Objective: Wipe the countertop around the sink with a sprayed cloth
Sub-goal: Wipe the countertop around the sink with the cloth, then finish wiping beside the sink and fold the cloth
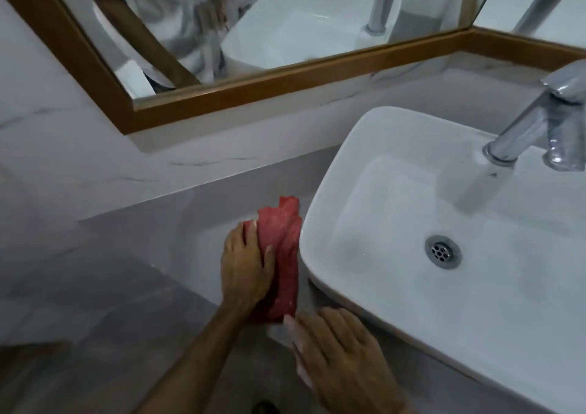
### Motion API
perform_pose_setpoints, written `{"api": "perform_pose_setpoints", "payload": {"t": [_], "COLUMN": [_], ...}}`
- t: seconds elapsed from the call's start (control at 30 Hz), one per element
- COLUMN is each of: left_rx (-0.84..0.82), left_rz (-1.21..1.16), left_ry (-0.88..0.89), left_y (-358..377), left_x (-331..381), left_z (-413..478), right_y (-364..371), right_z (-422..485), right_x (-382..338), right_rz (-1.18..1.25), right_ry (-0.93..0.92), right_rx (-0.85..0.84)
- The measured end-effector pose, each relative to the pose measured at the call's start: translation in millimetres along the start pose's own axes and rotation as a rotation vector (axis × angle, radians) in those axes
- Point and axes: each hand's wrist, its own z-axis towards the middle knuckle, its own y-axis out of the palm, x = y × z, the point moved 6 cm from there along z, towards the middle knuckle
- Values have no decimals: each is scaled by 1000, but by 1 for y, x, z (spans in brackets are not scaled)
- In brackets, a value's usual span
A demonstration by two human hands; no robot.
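A red cloth (pixel 285 252) lies on the grey marble countertop (pixel 177 233), pressed against the left side of the white vessel sink (pixel 329 172). My left hand (pixel 245 264) lies flat on the cloth and holds it down on the counter. Near the counter's front edge my right hand (pixel 342 353) rests palm down by the sink's front left corner, fingers spread, just touching the cloth's near end. It holds nothing. No spray bottle is in view.
A chrome faucet (pixel 536 125) stands at the sink's far right, with the drain (pixel 443 251) in the basin. A wood-framed mirror (pixel 253 93) runs along the back wall above a marble ledge. The floor shows below the counter's front edge.
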Motion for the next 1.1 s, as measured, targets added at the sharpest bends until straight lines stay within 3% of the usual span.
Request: {"api": "perform_pose_setpoints", "payload": {"t": [0.07, 0.2, 0.3, 0.43, 0.53, 0.67, 0.83, 1.0, 1.1], "left_rx": [-5, -64, -180, -346, -441, -488, -698, -1028, -1211], "left_rz": [37, 16, -131, -459, -678, -617, -635, -632, -565], "left_ry": [-109, -187, -262, -371, -353, -308, -342, -434, -343], "left_y": [-6, -8, -8, -14, -21, -23, -6, 21, 41], "left_x": [-6, -4, -7, -10, -9, -23, -25, 5, 44], "left_z": [-1, 14, 33, 47, 47, 38, 1, -81, -140], "right_y": [22, 75, 106, 114, 112, 94, 61, 0, -39], "right_z": [-4, -10, -5, 3, 8, 3, -24, -87, -146], "right_x": [-6, 13, 7, 5, 0, -11, -40, -68, -90], "right_rz": [166, 321, 405, 447, 592, 687, 917, 975, 930], "right_ry": [207, 864, 1057, 1409, 1504, 1540, 1634, 1729, 1917], "right_rx": [-136, -372, -346, -188, -184, -157, -29, 167, 332]}}
